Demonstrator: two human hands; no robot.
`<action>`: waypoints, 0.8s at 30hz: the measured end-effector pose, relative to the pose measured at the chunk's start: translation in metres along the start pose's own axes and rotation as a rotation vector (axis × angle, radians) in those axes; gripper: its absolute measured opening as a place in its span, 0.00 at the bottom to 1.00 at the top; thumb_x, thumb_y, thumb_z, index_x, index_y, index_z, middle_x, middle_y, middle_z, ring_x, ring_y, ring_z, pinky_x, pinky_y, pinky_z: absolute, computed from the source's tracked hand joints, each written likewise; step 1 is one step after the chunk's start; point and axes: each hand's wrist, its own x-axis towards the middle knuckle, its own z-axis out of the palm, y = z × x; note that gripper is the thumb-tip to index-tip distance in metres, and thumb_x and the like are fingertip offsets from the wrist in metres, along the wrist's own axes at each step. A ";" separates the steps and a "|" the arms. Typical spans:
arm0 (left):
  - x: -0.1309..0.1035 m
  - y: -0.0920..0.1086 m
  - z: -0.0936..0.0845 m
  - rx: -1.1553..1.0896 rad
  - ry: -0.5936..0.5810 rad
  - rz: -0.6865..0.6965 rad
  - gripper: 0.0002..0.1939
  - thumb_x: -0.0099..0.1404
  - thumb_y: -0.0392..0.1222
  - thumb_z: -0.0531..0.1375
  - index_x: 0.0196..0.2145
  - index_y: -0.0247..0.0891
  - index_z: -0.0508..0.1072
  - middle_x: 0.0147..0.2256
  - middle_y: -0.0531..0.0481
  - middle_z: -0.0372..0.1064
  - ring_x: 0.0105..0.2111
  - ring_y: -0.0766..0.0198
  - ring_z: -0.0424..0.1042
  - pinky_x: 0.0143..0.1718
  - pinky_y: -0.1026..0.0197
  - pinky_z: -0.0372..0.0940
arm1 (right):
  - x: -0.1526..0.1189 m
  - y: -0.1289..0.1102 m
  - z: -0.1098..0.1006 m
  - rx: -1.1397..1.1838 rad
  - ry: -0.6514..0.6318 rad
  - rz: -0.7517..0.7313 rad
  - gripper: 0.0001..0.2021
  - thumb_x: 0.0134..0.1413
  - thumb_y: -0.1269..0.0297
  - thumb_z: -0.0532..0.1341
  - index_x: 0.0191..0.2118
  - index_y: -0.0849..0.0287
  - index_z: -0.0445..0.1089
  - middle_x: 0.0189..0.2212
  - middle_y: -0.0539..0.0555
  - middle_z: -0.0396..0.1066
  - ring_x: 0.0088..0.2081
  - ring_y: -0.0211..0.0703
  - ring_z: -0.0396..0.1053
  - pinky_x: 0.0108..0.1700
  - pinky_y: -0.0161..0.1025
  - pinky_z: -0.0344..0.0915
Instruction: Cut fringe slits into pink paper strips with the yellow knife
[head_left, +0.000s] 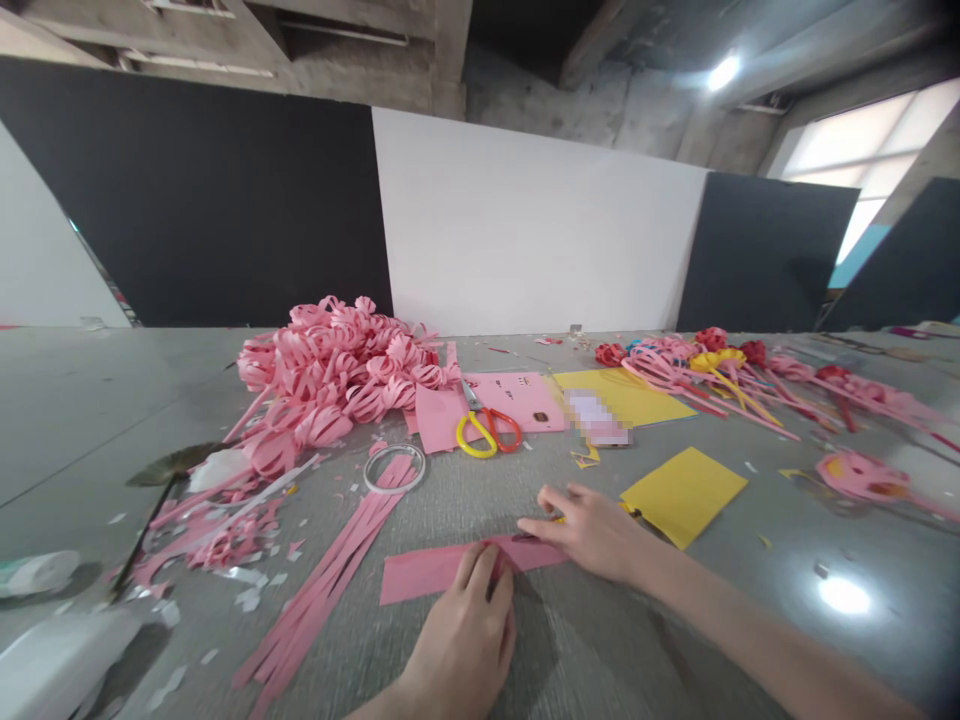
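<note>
Clock centred on the pink strip (412, 575), flat on the worktop (461, 505). At 6: my left hand (469, 615), pressing it; whether that grip pinches, I cannot tell. At 2: my right hand (589, 530), grip closed round a slim yellow tool (628, 508), mostly hidden. Step, I judge: working the strip; next move calls for steady pressure. At 12: scissors (475, 402). At 11: pink paper loops (330, 365).

Metal blades (470, 393) and smooth plastic handles (475, 455) on the scissors (478, 407); before them, a matt paper strip (420, 573); rightward, matt yellow paper (684, 495).
</note>
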 end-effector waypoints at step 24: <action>-0.003 -0.002 0.001 -0.113 0.067 -0.076 0.18 0.55 0.27 0.48 0.44 0.35 0.63 0.44 0.42 0.60 0.46 0.54 0.60 0.41 0.54 0.65 | -0.009 0.023 -0.017 0.129 0.029 0.139 0.15 0.58 0.66 0.47 0.48 0.50 0.64 0.34 0.53 0.59 0.28 0.34 0.59 0.35 0.35 0.57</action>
